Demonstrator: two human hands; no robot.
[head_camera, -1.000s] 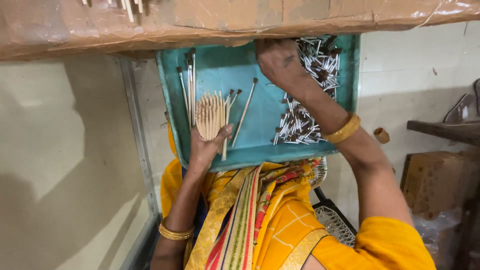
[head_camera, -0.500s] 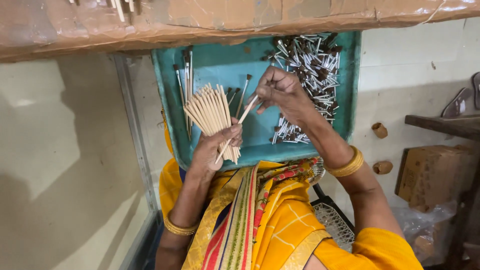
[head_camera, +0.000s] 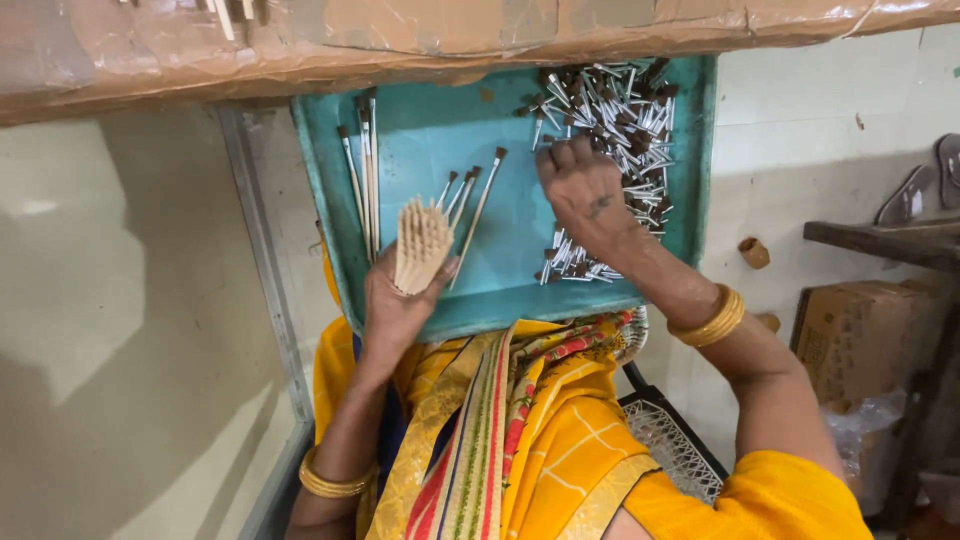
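A teal tray (head_camera: 430, 135) rests on my lap. My left hand (head_camera: 395, 300) grips a fanned bundle of thin wooden sticks (head_camera: 420, 245) over the tray's near left part. My right hand (head_camera: 585, 195) lies palm down on a heap of small metal brush heads with dark tips (head_camera: 625, 110) in the tray's right side, fingers curled into the heap. Whether it holds one is hidden. Several finished brushes with wooden handles (head_camera: 365, 170) lie along the tray's left side, and a few more (head_camera: 478, 200) lie slanted beside the bundle.
A brown cardboard-covered ledge (head_camera: 450, 35) overhangs the tray's far edge. A metal strip (head_camera: 265, 290) runs down the floor at left. A black mesh basket (head_camera: 680, 440) sits by my right knee. A cardboard box (head_camera: 860, 340) and dark wooden bench (head_camera: 890, 240) stand at right.
My right hand went from the heap to the stick bundle and has returned to the heap. A brush now lies on the tray beside the bundle. The left hand lowered the bundle slightly.
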